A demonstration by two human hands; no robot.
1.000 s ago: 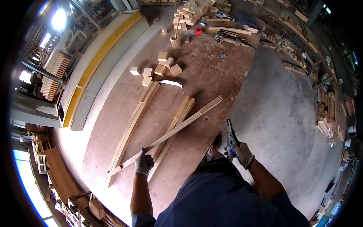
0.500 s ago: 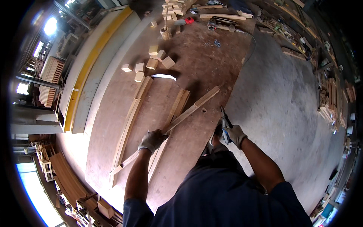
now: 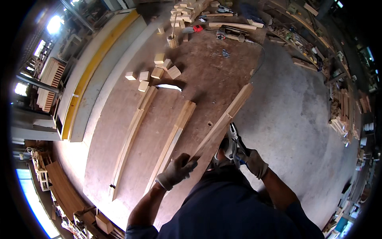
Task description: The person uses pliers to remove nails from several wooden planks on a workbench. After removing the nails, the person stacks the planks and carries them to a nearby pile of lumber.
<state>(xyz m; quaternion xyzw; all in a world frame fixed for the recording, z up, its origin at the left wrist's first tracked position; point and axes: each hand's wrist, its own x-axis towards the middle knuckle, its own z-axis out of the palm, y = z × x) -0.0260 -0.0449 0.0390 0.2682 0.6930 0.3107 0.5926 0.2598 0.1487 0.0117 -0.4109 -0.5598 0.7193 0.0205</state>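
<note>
My left hand [image 3: 177,172], gloved, is closed around the near end of a long wooden strip [image 3: 215,133]. The strip slants away to the right, close to the right edge of the brown work table [image 3: 103,159]. In my gloved right hand [image 3: 256,162] is a pair of pliers [image 3: 236,145] with blue on the handles, its jaws toward the strip and apart from one another only slightly, if at all. Two more wooden strips lie lengthwise on the table: one strip [image 3: 130,139] at the left, the other strip [image 3: 174,131] beside my left hand.
Several small wood blocks [image 3: 157,73] sit beyond the strips. Farther back are a corded power tool [image 3: 231,34], a red-handled tool [image 3: 197,28], a small metal pile [image 3: 225,53] and stacked wood pieces [image 3: 185,12]. A yellow-edged bench [image 3: 95,51] stands left; timber [image 3: 344,103] lies right.
The held strip has swung off the other two strips and moved right, toward the pliers. My left hand has come nearer my body. The right hand with the pliers has turned slightly.
</note>
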